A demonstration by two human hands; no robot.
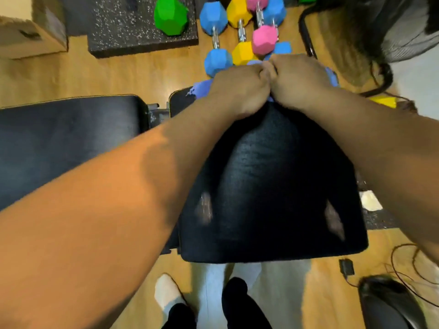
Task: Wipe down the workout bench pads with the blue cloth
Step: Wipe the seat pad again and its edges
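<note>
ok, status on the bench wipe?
Left hand, right hand both fisted on blue cloth. Cloth at seat pad far edge. Nothing blocking.

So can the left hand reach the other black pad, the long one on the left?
Probably yes. The left hand is bunched on the blue cloth at the far edge of the near pad. The long pad lies just to its left, bare, with nothing between them.

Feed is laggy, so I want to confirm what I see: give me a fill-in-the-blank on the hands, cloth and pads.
1. Both hands press the ____ cloth.
2. The cloth sits at the pad's ____ end.
3. The dumbbell on the speckled mat is ____.

Missing words: blue; far; green
</note>
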